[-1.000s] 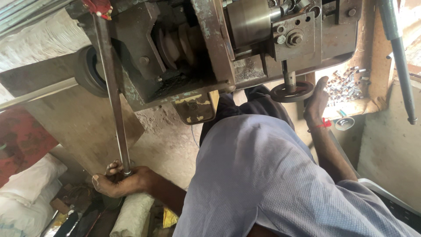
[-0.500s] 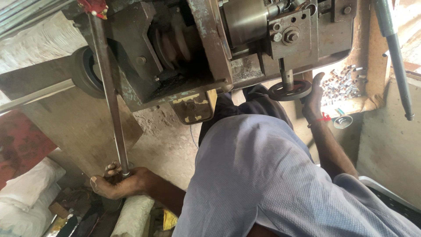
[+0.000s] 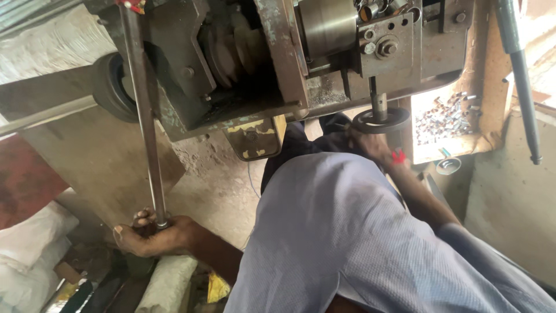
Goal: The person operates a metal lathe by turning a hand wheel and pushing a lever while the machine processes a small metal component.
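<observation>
The left hand [image 3: 152, 235] has its grip wrapped tight around the lower end of a long steel lever bar [image 3: 143, 116], fingers curled over the rod just above its tip; the bar runs up, slightly tilted, to a red-tipped joint at the top of the machine [image 3: 243, 64]. The right hand [image 3: 370, 142] sits at the round black handwheel [image 3: 380, 120], which hangs on a short shaft under the machine's carriage, with the fingers pressed against the wheel's near rim; whether they close fully round it cannot be told, since the person's blue-shirted body [image 3: 359, 232] covers part of the hand. A red band [image 3: 398, 156] shows at that wrist. To the right of the handwheel, a rusty tray [image 3: 480, 142] holds a heap of small shiny metal parts [image 3: 449, 116], lit brightly. A small round metal lid [image 3: 448, 166] lies just below the tray. White sacks [image 3: 29, 243] lie at the lower left on the floor. Compared with a second ago, the right hand has moved from open and raised beside the handwheel to resting on it, while the left hand has stayed on the bar.
</observation>
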